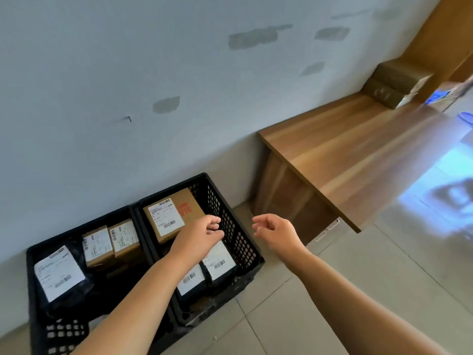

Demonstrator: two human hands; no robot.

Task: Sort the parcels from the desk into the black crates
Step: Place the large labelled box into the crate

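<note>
Below the loosely curled fingers of the left hand (202, 235) lies the right-hand black perforated plastic crate (238, 237), which holds a brown cardboard box with a white shipping label and red print (174, 213) just beyond the fingertips and two black poly-bag parcels with white barcode labels (204, 270) under the wrist and forearm. Neither hand grips anything — the left hand's fingers bend inward with small gaps between them, and the right hand (275, 231) hovers over the grey tiled floor (345, 278) beside the crate's outer wall, fingers relaxed, slightly apart and curled. To the left of the left forearm, a second black crate (38, 254) touches the first and contains two small brown cardboard boxes (111, 243) side by side and a black poly-bag parcel with a large white label (60, 272). Well beyond the right hand's fingertips stands the wooden desk (345, 149) against the pale wall — a brown cardboard parcel (395, 84) rests at its far end, blurred.
</note>
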